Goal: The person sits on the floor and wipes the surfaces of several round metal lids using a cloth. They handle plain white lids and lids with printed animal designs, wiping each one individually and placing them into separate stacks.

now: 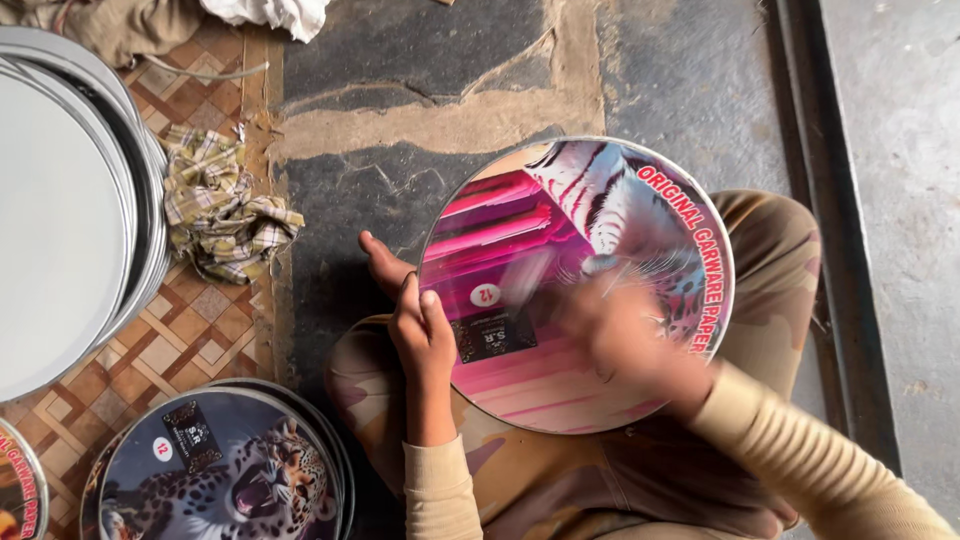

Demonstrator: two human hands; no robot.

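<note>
A round plate (pixel 520 240) with a pink striped label and a tiger picture rests on my lap, tilted toward the floor. My left hand (pixel 420 325) grips its left rim, fingers curled over the edge. Over the plate's right half my right hand (pixel 625 335) is blurred with motion, lying on the label face; whether it holds anything I cannot tell. My cream ribbed sleeves reach in from below.
A stack of bare steel plates (pixel 70 210) fills the left edge. Labelled plates with a leopard picture (pixel 225 465) are stacked at lower left. A crumpled checked cloth (pixel 225 210) lies on the tiled mat. Grey stone floor extends ahead and right.
</note>
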